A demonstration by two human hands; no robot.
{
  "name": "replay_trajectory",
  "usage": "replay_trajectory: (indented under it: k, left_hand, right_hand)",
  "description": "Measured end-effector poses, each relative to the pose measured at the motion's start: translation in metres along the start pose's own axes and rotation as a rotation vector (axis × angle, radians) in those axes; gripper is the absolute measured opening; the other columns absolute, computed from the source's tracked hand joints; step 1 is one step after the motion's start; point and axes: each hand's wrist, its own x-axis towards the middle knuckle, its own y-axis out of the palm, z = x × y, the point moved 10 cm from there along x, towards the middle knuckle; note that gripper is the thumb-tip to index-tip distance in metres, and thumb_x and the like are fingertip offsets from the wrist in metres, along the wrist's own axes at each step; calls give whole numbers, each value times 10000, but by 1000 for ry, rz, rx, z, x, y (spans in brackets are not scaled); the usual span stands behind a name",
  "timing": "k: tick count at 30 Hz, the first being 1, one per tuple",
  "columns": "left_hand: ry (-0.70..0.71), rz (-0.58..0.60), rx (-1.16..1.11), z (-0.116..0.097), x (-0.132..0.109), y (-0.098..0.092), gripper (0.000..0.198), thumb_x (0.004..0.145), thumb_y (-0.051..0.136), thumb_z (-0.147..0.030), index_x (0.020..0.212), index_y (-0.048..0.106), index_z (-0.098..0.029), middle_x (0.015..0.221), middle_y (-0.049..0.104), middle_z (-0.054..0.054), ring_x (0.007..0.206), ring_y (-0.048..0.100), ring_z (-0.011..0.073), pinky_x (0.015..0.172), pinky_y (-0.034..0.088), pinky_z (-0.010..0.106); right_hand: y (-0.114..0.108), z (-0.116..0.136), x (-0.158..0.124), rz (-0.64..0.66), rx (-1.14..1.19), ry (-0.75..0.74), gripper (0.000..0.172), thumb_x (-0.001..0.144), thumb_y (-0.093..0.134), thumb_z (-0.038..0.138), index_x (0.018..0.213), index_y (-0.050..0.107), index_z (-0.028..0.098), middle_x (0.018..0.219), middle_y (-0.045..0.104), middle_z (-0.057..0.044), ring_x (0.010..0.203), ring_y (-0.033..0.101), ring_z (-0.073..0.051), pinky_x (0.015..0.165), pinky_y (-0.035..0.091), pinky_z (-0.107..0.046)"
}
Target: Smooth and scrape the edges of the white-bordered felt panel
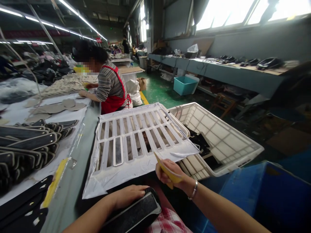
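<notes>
- Left hand point(128, 196), lower centre: fingers together and curled over the top edge of a black oblong piece with a grey textured panel and pale border point(133, 211), which it holds against the lap.
- Right hand point(170, 172), lower centre-right: thumb and fingers pinching a thin yellow flat scraper point(168, 171); the exact tool is hard to tell at this angle. A silver bangle point(193, 190) sits on the wrist.
- Red-and-white checked cloth point(167, 222), bottom centre, just below the black piece.
- Blue plastic bin point(264, 197), lower right.
- White slotted plastic stencil point(136, 137) on a white plastic sheet point(102, 181), centre, lying over the rim of a white perforated plastic crate point(225, 139) holding dark pieces.
- Grey-green table edge point(73, 161), left of the sheet.
- Stacked black oblong pieces point(26, 142), left, on white table covering.
- Beige cut pieces point(57, 108), upper left of those.
- Seated co-worker in a striped top and red apron point(110, 87), upper centre, both hands at the table.
- Teal plastic tub point(184, 84) on a green floor point(157, 87), upper centre.
- Long grey bench with black moulded items point(243, 63), upper right, below bright windows point(225, 11).
</notes>
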Motion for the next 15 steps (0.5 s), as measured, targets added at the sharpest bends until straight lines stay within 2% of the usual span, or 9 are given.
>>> replay_trajectory:
  k: [2,4,8,12,15]
  left_hand:
    - [-24,-21,-52,3,-1,0,373,894,407,-337,1202,570,-202,1156,628,16,1067,553,216,953,378,311]
    - [-51,-61,-12,6,-3,-2,364,879,423,-326,1176,588,-197,1125,637,19,1035,558,222,923,389,314]
    - [-100,-129,60,16,-5,-5,347,876,416,-354,1075,628,-164,941,657,26,816,572,194,761,422,301]
    - [-99,-161,44,26,-4,-7,340,867,426,-387,951,641,-138,816,606,10,737,520,160,708,404,271]
    - [-110,-189,50,31,-2,-10,317,851,426,-364,846,637,-127,734,559,-2,679,467,143,671,393,266]
  right_hand:
    - [11,7,16,-11,177,-96,645,843,284,712,540,463,171,402,275,82,295,224,-45,333,174,-210]
    - [25,7,30,-2,275,-141,636,830,281,731,541,420,181,416,267,85,297,224,-43,328,177,-202]
    - [50,-2,42,69,474,-157,575,814,439,674,555,471,162,424,292,85,302,247,-35,319,169,-181]
    - [54,-19,42,68,477,-117,537,791,530,622,562,547,136,404,322,80,298,276,-32,315,185,-173]
    - [55,-27,37,10,383,-105,579,798,504,638,530,564,128,370,319,73,280,285,-41,304,189,-189]
